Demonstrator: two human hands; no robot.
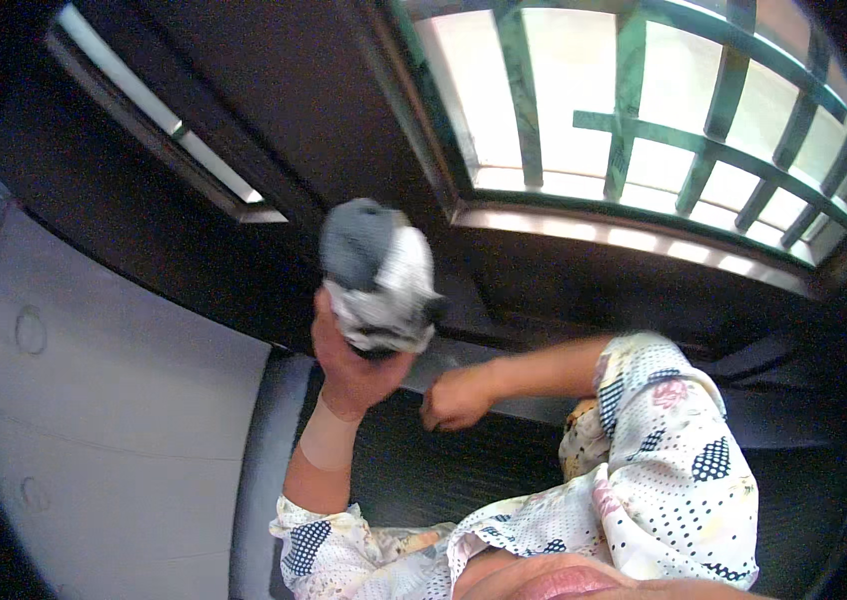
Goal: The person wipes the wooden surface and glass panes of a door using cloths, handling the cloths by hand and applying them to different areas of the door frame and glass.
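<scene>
A bundle of grey, white and black cloth [382,274], blurred by motion, is held up in my left hand [363,367], with the palm beneath it. My right hand [457,397] is curled, a little below and to the right of the bundle, and does not touch it. Its fingers are bent in, and nothing can be seen in them.
A window with green bars [622,127] stands in the dark wall at the upper right. A narrow window [217,161] lies at the upper left. A large pale panel or padded surface [123,420] fills the left side. A ledge [528,401] runs behind my right hand.
</scene>
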